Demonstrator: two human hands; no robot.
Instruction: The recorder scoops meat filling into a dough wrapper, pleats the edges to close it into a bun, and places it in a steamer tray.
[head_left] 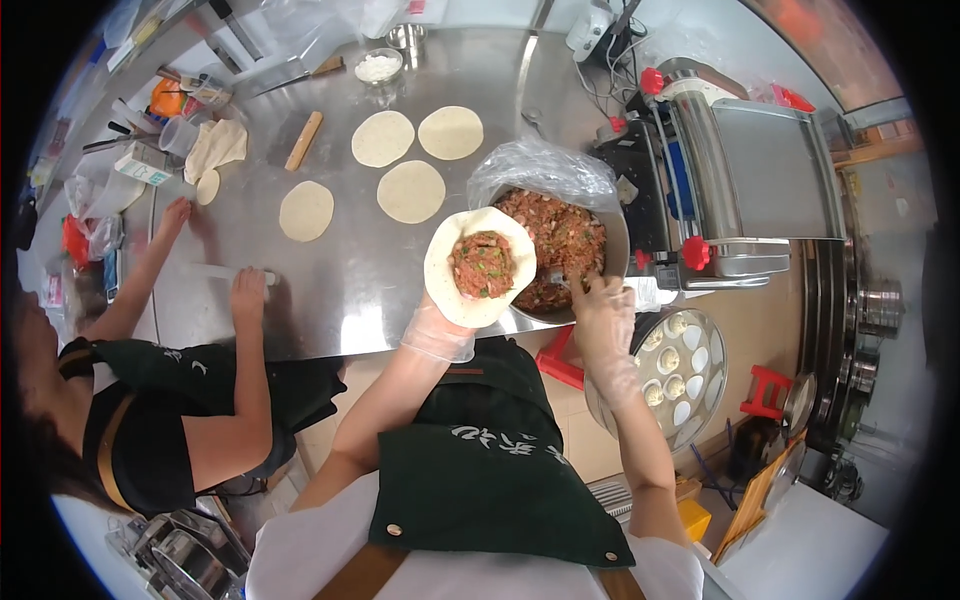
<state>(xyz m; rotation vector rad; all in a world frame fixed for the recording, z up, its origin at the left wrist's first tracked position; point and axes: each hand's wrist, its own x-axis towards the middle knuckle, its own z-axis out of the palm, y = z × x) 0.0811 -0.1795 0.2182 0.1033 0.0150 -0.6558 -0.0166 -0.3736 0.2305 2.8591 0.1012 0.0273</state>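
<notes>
My left hand (447,322), in a clear plastic glove, holds up a round dough wrapper (441,262) from beneath. Most of its fingers are hidden under the dough. A mound of ground meat filling (482,264) with green bits lies in the middle of the wrapper. To the right stands a metal bowl (618,240) of the same meat mixture (560,225), with clear plastic film (540,170) bunched over its far side. My gloved right hand (606,312) reaches over the bowl's near edge, its fingers closed at the meat; what they grip, I cannot make out.
Several flat dough rounds (411,192) lie on the steel table (330,90), near a wooden rolling pin (304,141). At left a co-worker's hands (247,295) handle a pale rolling pin (215,271). A roller machine (740,170) stands right; below it, a round tray (712,395) holds shaped buns.
</notes>
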